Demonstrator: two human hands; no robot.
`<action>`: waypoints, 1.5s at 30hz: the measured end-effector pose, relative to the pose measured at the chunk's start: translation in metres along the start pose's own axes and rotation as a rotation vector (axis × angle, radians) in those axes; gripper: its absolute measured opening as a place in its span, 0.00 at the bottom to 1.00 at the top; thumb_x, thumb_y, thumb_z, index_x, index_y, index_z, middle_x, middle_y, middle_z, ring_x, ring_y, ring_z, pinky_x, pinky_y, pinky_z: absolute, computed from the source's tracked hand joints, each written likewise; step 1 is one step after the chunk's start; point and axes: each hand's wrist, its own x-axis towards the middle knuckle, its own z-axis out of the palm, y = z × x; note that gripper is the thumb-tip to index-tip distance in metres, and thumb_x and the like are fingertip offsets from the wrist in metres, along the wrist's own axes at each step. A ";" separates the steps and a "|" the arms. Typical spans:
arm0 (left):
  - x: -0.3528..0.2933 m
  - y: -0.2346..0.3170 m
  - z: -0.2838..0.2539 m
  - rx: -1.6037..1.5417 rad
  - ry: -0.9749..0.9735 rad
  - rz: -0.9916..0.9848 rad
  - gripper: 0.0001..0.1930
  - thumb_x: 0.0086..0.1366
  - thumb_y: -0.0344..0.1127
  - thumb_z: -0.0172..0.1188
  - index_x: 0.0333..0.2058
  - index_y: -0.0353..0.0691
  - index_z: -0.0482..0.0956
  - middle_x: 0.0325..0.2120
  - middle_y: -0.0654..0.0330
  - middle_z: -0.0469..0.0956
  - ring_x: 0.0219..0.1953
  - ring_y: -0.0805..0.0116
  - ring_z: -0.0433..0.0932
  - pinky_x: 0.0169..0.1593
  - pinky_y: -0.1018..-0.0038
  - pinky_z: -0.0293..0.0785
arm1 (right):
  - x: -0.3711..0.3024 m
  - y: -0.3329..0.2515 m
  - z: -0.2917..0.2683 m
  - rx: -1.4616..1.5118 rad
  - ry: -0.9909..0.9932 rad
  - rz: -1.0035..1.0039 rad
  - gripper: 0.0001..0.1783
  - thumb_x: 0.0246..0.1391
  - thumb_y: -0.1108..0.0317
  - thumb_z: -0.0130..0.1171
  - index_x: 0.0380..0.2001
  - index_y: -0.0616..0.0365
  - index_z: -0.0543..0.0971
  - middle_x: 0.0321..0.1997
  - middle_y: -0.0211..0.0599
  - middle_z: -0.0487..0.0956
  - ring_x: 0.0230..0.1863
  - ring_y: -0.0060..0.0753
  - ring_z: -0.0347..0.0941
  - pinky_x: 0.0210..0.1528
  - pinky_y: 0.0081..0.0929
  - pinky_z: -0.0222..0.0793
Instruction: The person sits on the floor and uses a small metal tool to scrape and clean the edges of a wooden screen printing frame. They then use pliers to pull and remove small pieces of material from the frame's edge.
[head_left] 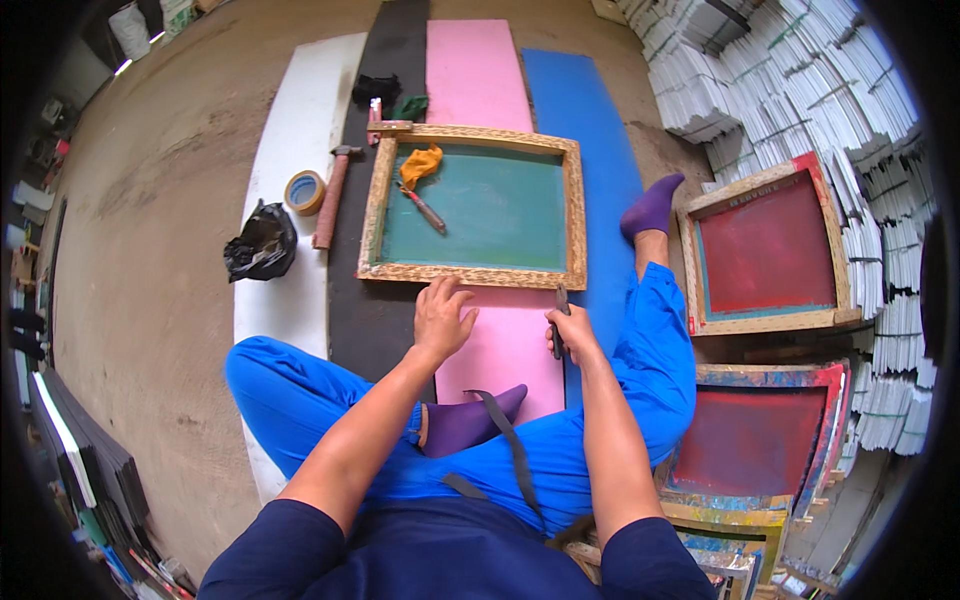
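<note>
A wooden screen-printing frame (575, 200) with green mesh lies flat in front of me. My left hand (441, 322) rests its fingertips at the near rail, fingers slightly spread, holding nothing. In my right hand (575, 332) is a dark pair of pliers (560, 322), jaws pointing away from me, close to the frame's near right corner. On the mesh lie a crumpled orange cloth (421, 164) and a slim red-and-grey hand tool (424, 208), whose kind is hard to make out.
Left of the frame are a hammer (332, 200), a tape roll (305, 192) and a black plastic bag (262, 245). Red-meshed frames (842, 265) stand at right, by stacked white sheets (800, 80). Beneath are white (310, 110), black, pink (475, 70) and blue boards (580, 110).
</note>
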 end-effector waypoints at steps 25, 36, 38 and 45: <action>-0.059 -0.090 -0.036 -0.184 0.255 -0.671 0.13 0.72 0.43 0.60 0.35 0.39 0.79 0.35 0.48 0.83 0.40 0.42 0.81 0.43 0.52 0.75 | -0.028 0.008 0.200 -0.207 -0.741 0.133 0.22 0.70 0.57 0.58 0.60 0.55 0.72 0.39 0.39 0.83 0.35 0.32 0.83 0.33 0.32 0.81; -0.040 -0.059 -0.042 0.083 0.181 -0.347 0.10 0.58 0.39 0.72 0.37 0.46 0.84 0.44 0.61 0.81 0.51 0.57 0.77 0.54 0.59 0.72 | -0.015 0.021 0.117 -0.280 -0.311 -0.165 0.14 0.67 0.60 0.60 0.44 0.60 0.77 0.33 0.35 0.81 0.29 0.28 0.79 0.32 0.30 0.76; -0.034 -0.047 -0.031 0.056 0.150 -0.188 0.15 0.57 0.39 0.72 0.43 0.47 0.84 0.50 0.59 0.78 0.58 0.54 0.72 0.60 0.56 0.68 | -0.012 0.018 0.085 -0.332 -0.187 -0.173 0.12 0.65 0.62 0.60 0.42 0.60 0.77 0.31 0.34 0.80 0.28 0.27 0.79 0.30 0.31 0.75; -0.004 -0.003 -0.002 0.092 0.002 0.060 0.22 0.60 0.43 0.70 0.53 0.46 0.82 0.63 0.51 0.71 0.69 0.47 0.63 0.70 0.52 0.58 | -0.002 0.009 -0.003 -0.524 0.227 -0.203 0.15 0.63 0.62 0.61 0.41 0.65 0.77 0.28 0.40 0.81 0.24 0.32 0.79 0.26 0.39 0.72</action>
